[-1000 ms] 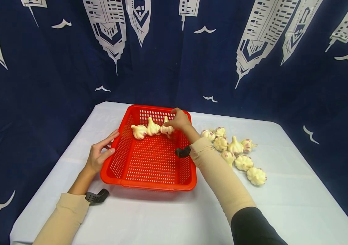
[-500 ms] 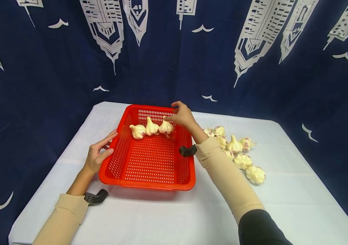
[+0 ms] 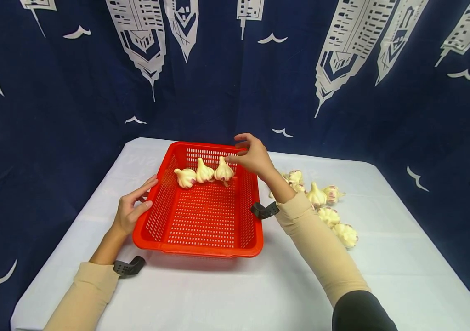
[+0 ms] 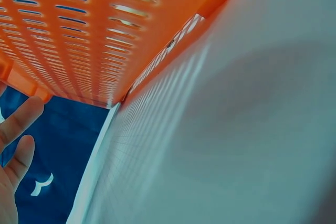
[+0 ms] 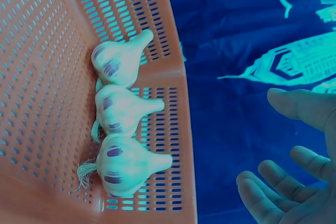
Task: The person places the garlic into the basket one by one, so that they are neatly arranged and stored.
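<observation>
A red plastic basket with slotted walls stands on the table. Three garlic bulbs sit in a row along its far wall, stems up or leaning. My left hand rests its fingers against the basket's left rim; in the left wrist view its fingertips lie right by the orange-looking rim. Over the basket's far right corner, my right hand hovers with spread, loosely bent fingers and nothing in them. The right wrist view shows that hand's fingers apart from the garlic bulbs.
Several more garlic bulbs lie on the white-covered table to the right of the basket, partly behind my right forearm. A dark blue curtain with white printed buildings hangs behind the table's far edge.
My right hand has let go of the rightmost garlic bulb in the basket and moved up and to the right. The left hand has stayed at the rim.
</observation>
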Available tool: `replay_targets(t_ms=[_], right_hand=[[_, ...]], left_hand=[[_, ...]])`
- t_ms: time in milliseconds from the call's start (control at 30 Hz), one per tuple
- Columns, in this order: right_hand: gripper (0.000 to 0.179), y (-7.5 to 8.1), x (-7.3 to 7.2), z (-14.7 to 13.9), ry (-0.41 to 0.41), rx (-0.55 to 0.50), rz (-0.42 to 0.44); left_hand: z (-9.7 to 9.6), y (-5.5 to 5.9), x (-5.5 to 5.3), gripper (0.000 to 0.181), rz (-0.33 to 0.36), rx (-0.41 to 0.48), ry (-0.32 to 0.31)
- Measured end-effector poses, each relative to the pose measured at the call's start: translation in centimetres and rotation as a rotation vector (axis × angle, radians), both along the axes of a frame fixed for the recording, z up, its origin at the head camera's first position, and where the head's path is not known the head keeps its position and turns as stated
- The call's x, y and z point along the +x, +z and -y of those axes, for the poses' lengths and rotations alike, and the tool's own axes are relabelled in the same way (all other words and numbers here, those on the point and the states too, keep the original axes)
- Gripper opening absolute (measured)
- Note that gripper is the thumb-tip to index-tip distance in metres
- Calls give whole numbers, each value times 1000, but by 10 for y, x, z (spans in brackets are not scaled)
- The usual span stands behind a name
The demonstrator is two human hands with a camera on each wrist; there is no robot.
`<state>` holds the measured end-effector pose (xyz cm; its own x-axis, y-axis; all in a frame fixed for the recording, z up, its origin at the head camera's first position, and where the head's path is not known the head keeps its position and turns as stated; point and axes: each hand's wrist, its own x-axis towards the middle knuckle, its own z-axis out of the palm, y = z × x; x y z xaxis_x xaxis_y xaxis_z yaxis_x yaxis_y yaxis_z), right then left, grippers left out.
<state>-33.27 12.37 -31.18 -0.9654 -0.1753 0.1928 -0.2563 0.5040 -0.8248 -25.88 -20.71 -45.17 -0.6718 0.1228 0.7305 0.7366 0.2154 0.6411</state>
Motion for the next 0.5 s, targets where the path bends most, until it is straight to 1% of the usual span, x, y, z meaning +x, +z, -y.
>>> replay_targets(t_ms=[133, 233, 333, 500], right_hand=[[64, 2, 12, -5, 52, -77, -17], [63, 3, 22, -9, 98, -112, -17], [64, 3, 34, -13, 130, -122, -14], [62, 1, 48, -22, 143, -107, -44]], left_hand=[[0, 0, 1, 52, 5, 4, -4], [0, -1, 0, 52, 7, 2, 0], [0, -1, 0, 52, 7, 0, 3], [1, -1, 0, 52, 0, 5, -2]])
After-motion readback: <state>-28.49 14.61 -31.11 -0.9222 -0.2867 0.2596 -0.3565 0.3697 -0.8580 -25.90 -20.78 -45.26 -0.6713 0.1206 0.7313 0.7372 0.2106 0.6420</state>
